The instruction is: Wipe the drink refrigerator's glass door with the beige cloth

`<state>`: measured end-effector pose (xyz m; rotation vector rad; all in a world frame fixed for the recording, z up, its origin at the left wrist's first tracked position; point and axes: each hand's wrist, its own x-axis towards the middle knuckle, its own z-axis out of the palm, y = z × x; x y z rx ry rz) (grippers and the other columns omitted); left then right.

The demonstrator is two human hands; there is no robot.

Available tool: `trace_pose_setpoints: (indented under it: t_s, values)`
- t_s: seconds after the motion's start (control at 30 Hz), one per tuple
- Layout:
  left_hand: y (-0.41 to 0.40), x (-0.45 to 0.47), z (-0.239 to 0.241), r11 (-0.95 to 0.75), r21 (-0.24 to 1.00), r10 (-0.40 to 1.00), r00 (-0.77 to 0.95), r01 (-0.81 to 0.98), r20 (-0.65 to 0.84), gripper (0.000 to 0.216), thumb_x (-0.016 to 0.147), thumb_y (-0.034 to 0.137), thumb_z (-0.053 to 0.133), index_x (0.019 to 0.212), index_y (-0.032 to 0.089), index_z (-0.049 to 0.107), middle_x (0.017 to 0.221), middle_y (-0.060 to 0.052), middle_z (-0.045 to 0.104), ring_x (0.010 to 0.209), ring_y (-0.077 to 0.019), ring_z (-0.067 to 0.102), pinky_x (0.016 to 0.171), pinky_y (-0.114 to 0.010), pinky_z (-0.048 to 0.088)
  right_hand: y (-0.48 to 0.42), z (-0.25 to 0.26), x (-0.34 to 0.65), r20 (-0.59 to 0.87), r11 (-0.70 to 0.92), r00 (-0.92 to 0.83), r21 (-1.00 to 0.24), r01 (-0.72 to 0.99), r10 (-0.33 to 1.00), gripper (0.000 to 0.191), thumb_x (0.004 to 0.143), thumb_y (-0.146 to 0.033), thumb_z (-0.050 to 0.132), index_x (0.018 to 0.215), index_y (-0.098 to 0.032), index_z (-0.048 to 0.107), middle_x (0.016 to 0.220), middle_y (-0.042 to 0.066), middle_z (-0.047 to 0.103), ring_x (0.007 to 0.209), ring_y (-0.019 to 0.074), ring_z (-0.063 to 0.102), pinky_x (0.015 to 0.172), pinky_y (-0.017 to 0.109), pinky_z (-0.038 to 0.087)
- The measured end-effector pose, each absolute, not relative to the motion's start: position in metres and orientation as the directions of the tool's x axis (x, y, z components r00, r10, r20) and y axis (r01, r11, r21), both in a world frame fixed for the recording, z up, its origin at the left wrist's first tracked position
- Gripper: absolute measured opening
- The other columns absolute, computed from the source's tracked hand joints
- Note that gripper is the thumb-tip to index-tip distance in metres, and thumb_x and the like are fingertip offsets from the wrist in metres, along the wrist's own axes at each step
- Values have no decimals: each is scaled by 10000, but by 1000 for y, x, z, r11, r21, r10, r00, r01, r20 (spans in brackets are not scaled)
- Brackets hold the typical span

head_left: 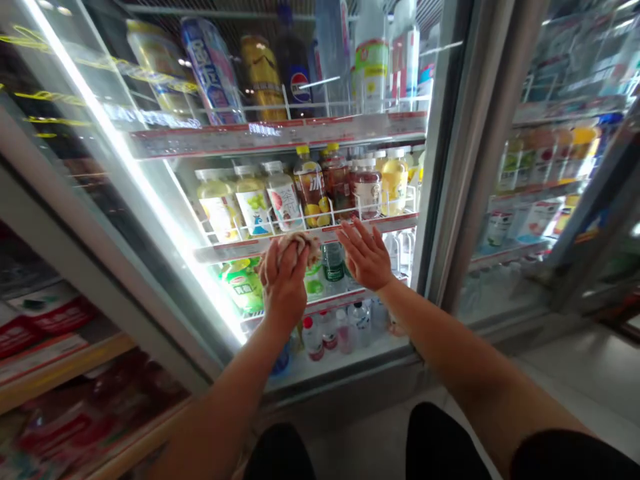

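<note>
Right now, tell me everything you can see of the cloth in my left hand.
The cloth is a small crumpled wad, beige with brownish patches, seemingly soft fabric. The left hand bunches it and seems to press it against the cooler's glass door, level with a red-edged shelf rail. The hand hides its lower part.

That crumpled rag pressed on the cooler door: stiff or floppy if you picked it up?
Probably floppy: the rag sits bunched in folds under the left hand. Likely light, as one hand's fingers cover most of it. It should slide over the smooth cooler door rather than roll.
</note>
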<state>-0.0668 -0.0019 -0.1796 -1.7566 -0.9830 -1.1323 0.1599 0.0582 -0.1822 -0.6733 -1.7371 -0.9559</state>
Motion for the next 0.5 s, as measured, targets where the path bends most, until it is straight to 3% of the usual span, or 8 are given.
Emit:
trace_pose_setpoints:
  t_s: [0.13, 0.37, 0.5]
  values:
    - [1, -64, -174, -352, -311, 137, 377, 883, 916, 524, 998, 119, 549, 1493, 290, 562, 1450, -60, 635, 1558, -262, 305, 1283, -487, 271, 59, -182, 160, 936, 531, -351, 299, 793, -2, 726, 1011, -177, 438, 1668, -238, 136, 1603, 61, 471, 1562, 220, 296, 1323, 481, 151]
    - [9, -58, -119, -417, -188, 133, 265, 889, 955, 487, 1019, 143, 515, 1493, 243, 560, 1550, -86, 537, 1574, -288, 256, 1287, -517, 232, 58, -184, 160, 941, 530, -339, 288, 798, -1, 727, 1006, -183, 460, 1666, -246, 161, 1597, 64, 481, 1562, 224, 297, 1321, 470, 149]
    - [9, -49, -135, -433, -332, 113, 416, 838, 902, 487, 1034, 119, 476, 1499, 246, 547, 1496, -67, 596, 1552, -249, 315, 1290, -474, 244, 58, -185, 160, 941, 520, -340, 290, 804, 1, 728, 1006, -182, 459, 1666, -255, 160, 1598, 62, 482, 1561, 221, 301, 1320, 466, 142]
